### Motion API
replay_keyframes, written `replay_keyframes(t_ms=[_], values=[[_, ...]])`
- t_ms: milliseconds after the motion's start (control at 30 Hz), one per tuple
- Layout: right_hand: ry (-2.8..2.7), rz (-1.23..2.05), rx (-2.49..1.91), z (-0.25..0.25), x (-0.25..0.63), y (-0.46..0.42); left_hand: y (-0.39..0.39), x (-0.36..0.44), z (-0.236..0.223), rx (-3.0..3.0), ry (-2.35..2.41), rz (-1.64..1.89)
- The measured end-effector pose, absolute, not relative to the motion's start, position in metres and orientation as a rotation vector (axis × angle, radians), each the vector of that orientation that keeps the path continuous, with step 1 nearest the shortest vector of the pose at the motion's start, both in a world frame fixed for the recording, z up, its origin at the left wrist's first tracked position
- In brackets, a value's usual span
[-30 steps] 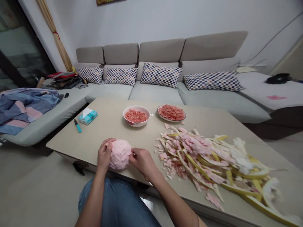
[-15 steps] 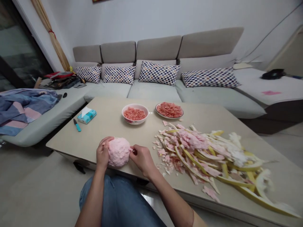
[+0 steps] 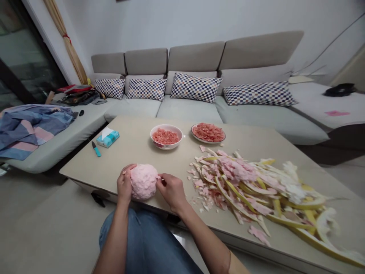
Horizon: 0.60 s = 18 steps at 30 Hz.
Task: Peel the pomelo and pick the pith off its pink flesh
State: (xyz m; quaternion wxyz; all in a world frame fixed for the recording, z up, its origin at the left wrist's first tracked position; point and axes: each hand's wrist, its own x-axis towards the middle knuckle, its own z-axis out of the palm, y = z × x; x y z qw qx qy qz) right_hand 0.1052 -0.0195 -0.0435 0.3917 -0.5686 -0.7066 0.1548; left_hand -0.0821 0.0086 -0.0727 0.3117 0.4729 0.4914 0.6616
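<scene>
A round pomelo [image 3: 145, 182], its yellow rind off and pink pith showing, is held above the near edge of the table. My left hand [image 3: 124, 185] wraps its left side and steadies it. On the other side, my right hand [image 3: 171, 191] pinches at the pith with thumb and forefinger; a small pink bit shows at the fingertips. To the right lies a heap of pomelo peel [image 3: 242, 179], yellow rind strips mixed with pink and white pith. Beyond the fruit stand a bowl [image 3: 166, 147] and a plate [image 3: 208, 141], both filled with pink pomelo flesh.
A small knife with a turquoise handle [image 3: 96, 149] lies at the table's left, near a tissue pack [image 3: 108, 138]. Behind the table [image 3: 134, 142] runs a grey sofa [image 3: 188, 110] with checked cushions [image 3: 195, 87]. Crumpled bedding [image 3: 31, 125] covers the sofa's left arm.
The view has shifted slightly, so the scene sits a little further right. Both hands keep their hold on the pomelo, the right still pinching its side.
</scene>
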Motion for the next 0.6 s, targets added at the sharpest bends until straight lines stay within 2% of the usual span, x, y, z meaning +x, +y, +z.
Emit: replay_keyframes(t_ms=[267, 600], values=[[-1.434, 0.9, -1.369, -0.056, 0.117, -0.007, 0.01, -0.083, -0.071, 1.212, 1.335, 1.738], [-1.63, 0.992, -1.296, -0.037, 0.123, -0.016, 0.007, -0.086, -0.073, 1.231, 1.3, 1.738]])
